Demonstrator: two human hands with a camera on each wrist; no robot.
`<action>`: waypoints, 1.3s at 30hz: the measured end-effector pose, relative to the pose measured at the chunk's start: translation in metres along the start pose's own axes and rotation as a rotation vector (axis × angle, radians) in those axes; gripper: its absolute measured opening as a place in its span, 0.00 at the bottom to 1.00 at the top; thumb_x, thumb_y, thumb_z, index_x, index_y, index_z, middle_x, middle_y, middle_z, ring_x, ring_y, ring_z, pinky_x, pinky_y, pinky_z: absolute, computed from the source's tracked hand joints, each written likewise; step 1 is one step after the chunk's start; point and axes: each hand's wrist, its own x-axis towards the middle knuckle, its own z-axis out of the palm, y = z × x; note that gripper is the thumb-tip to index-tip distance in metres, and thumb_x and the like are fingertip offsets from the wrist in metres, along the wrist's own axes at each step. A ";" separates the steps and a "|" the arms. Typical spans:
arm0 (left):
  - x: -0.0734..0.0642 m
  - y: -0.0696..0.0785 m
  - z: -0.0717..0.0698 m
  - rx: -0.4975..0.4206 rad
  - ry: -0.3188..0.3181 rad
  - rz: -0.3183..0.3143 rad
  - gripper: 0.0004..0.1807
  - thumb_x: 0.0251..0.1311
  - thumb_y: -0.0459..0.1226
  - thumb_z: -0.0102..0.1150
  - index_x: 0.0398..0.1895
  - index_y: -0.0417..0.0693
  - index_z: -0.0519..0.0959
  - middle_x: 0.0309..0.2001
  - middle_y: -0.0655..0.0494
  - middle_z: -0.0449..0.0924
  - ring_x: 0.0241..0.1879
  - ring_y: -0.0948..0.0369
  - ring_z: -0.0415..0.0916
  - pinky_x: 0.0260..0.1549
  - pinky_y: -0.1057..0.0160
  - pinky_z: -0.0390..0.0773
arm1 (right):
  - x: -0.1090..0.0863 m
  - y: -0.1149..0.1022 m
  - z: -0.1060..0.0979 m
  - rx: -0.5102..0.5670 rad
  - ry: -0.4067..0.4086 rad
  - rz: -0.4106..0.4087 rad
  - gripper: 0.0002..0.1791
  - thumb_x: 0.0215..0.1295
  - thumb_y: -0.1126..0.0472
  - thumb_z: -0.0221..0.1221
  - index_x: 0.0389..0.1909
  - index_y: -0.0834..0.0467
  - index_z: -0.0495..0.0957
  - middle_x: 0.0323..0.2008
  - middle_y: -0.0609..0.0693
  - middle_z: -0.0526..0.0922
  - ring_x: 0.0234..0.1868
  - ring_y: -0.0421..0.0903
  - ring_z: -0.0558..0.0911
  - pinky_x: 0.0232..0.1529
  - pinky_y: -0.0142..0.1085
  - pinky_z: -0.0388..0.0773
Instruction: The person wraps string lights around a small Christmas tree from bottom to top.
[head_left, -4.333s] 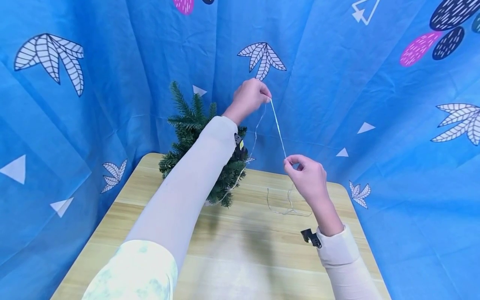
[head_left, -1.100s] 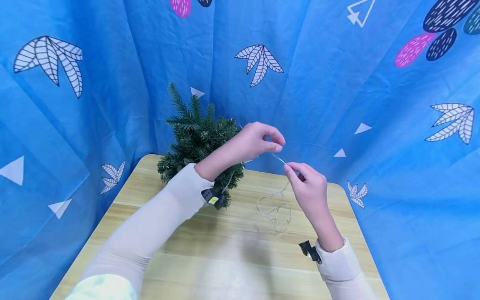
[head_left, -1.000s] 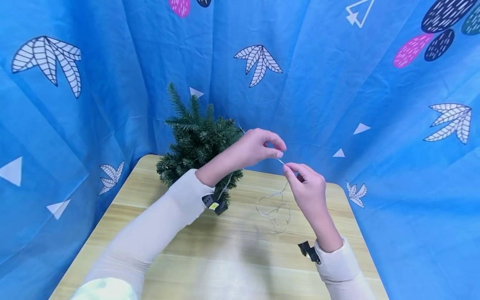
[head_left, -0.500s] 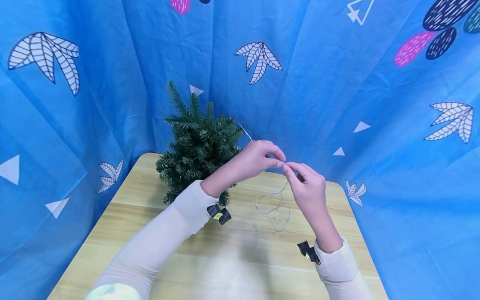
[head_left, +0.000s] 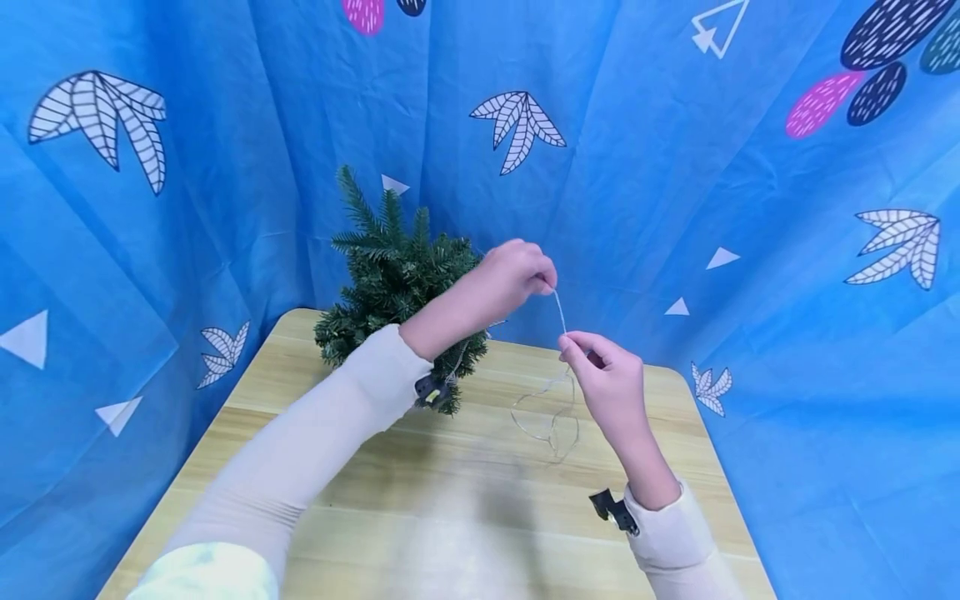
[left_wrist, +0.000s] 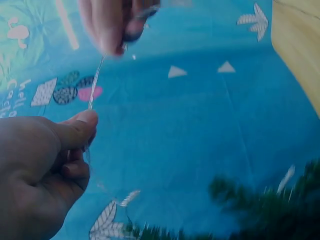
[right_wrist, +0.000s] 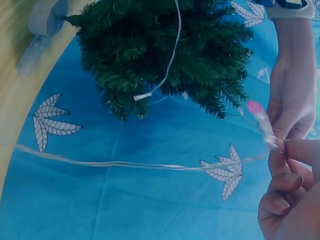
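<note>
Left hand (head_left: pixel 513 271) and right hand (head_left: pixel 611 379) both pinch wire (head_left: pixel 560 312), right of tree (head_left: pixel 397 279); slack loops (head_left: pixel 552 437) also right of tree. Step: probably untangling wire. Next likely calls for freeing slack gently, short of snagging tree.

Wood-grain table (head_left: pixel 465 525), far corners rounded, bore a green needled tree (head_left: pixel 386 287) toward far left, loose loops of thin wire (head_left: pixel 552 439) lying right of it.

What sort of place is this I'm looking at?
Probably a makeshift indoor work booth: patterned blue cloth hangs behind and on both sides of a wood-look table, with a small artificial evergreen standing on it.
</note>
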 end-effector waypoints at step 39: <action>0.021 -0.079 -0.093 -0.020 0.115 -0.365 0.11 0.73 0.42 0.54 0.45 0.46 0.81 0.48 0.52 0.78 0.53 0.55 0.68 0.58 0.55 0.69 | -0.010 -0.014 0.002 0.029 -0.049 0.095 0.07 0.67 0.53 0.67 0.37 0.52 0.89 0.28 0.48 0.86 0.21 0.42 0.70 0.20 0.31 0.65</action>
